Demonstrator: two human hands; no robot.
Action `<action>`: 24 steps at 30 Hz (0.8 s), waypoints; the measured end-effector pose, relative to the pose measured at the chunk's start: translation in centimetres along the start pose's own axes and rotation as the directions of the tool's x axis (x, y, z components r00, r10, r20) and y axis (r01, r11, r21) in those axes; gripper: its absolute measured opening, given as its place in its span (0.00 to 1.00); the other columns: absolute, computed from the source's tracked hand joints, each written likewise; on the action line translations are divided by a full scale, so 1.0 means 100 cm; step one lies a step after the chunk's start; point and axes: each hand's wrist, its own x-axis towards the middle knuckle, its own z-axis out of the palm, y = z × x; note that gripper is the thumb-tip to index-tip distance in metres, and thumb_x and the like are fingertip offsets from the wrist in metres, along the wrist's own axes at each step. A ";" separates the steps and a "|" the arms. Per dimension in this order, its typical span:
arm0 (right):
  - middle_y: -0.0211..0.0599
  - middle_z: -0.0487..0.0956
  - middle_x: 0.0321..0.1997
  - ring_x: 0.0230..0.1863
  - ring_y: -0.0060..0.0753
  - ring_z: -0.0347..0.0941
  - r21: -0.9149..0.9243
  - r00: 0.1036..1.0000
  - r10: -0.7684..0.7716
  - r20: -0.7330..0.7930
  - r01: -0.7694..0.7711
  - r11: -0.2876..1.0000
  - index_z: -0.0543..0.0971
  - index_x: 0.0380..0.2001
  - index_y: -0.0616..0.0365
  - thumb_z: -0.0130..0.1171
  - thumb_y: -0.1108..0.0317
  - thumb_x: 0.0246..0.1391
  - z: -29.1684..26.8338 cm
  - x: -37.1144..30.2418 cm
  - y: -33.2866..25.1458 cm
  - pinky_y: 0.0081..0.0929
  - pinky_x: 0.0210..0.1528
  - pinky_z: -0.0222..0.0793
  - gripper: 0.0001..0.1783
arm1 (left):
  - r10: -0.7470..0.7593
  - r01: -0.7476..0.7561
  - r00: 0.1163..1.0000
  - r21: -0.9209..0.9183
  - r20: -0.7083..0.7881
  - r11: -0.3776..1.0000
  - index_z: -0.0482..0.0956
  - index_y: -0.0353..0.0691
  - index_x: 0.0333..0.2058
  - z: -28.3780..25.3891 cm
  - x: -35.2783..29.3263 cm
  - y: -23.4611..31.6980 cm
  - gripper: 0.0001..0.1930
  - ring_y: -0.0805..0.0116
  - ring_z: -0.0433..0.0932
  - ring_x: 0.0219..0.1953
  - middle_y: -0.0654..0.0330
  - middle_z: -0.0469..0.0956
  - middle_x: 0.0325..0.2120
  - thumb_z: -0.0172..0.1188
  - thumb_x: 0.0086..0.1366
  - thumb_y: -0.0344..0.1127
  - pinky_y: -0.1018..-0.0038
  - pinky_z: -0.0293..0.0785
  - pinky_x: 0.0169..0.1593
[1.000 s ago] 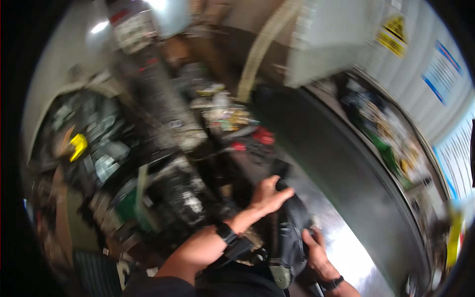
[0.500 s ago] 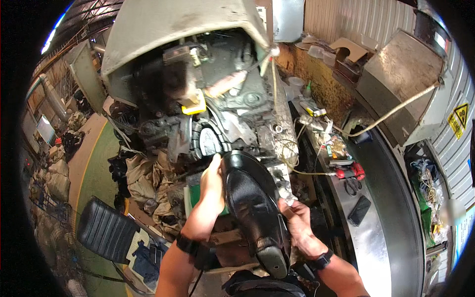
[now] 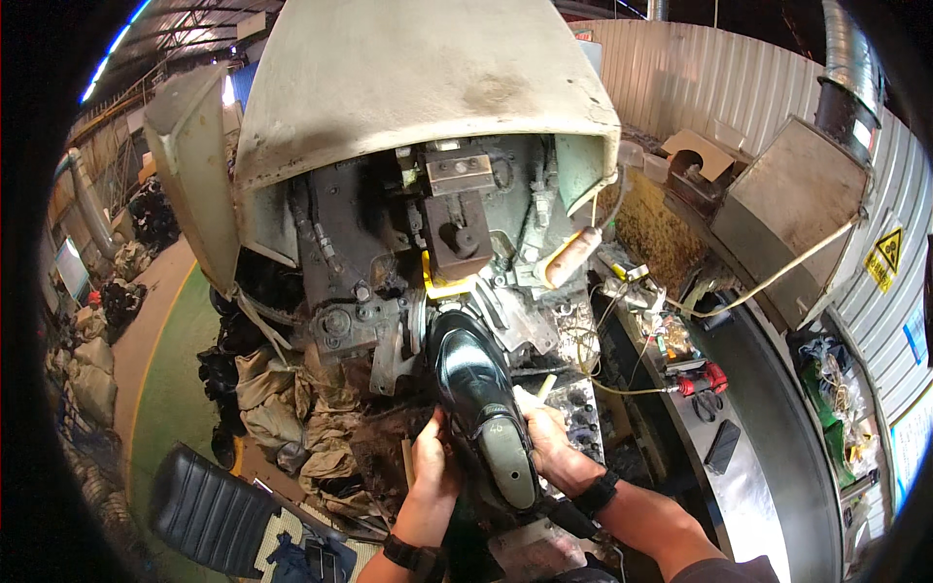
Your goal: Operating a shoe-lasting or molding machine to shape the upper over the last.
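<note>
A black leather shoe upper (image 3: 468, 361) is stretched over a grey-green shoe last (image 3: 507, 464), whose flat top faces me. Its toe points away, in among the metal plates of a machine (image 3: 457, 219), below a yellow-edged part (image 3: 447, 287); the very tip is hidden there. My left hand (image 3: 431, 462) is against the left side near the heel, thumb up, its other fingers partly hidden. On the opposite side my right hand (image 3: 552, 442) grips the upper around its collar. Something white shows at the right fingertips; I cannot tell what it is.
A pale hood (image 3: 428, 87) overhangs the machine. To the right, a metal bench (image 3: 719, 486) bears a red tool (image 3: 702, 379) with a hose and a black phone (image 3: 721, 447). Cloth sacks (image 3: 272, 398) and a black padded chair (image 3: 209, 510) are on the left.
The shoe upper on its last has moved forward, toe into the machine, and turned so the last's top shows more. Both hands moved with it. My view has tilted up.
</note>
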 end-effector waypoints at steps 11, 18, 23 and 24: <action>0.45 0.83 0.42 0.34 0.37 0.82 0.041 0.997 0.048 -0.064 -0.045 0.998 0.78 0.49 0.68 0.52 0.83 0.56 0.009 0.036 0.005 0.37 0.38 0.84 0.18 | -0.072 0.067 0.996 -0.106 -0.049 0.992 0.78 0.35 0.52 -0.016 0.044 -0.001 0.20 0.57 0.78 0.48 0.54 0.81 0.48 0.51 0.73 0.45 0.63 0.71 0.57; 0.37 0.84 0.37 0.32 0.30 0.82 -0.027 0.996 0.070 -0.049 -0.071 0.997 0.81 0.42 0.62 0.58 0.69 0.65 -0.002 0.053 0.015 0.30 0.35 0.83 0.08 | 0.154 -0.169 0.958 -0.040 -0.240 0.985 0.78 0.35 0.45 -0.037 0.061 -0.024 0.12 0.66 0.80 0.40 0.59 0.81 0.39 0.54 0.72 0.37 0.69 0.77 0.45; 0.39 0.85 0.37 0.32 0.33 0.83 0.010 0.998 0.058 0.029 -0.058 0.998 0.81 0.41 0.62 0.60 0.70 0.63 -0.013 0.072 0.022 0.33 0.34 0.83 0.07 | 0.355 -0.344 0.876 0.092 -0.327 0.934 0.79 0.39 0.38 -0.053 0.082 -0.047 0.06 0.73 0.77 0.35 0.64 0.80 0.34 0.56 0.73 0.34 0.74 0.75 0.40; 0.40 0.84 0.37 0.32 0.33 0.83 0.027 0.998 0.054 0.039 -0.055 0.998 0.82 0.41 0.63 0.60 0.71 0.63 -0.009 0.069 0.019 0.33 0.35 0.84 0.07 | 0.343 -0.337 0.880 0.078 -0.327 0.938 0.79 0.39 0.37 -0.046 0.078 -0.045 0.07 0.73 0.76 0.35 0.65 0.80 0.33 0.56 0.73 0.34 0.74 0.75 0.40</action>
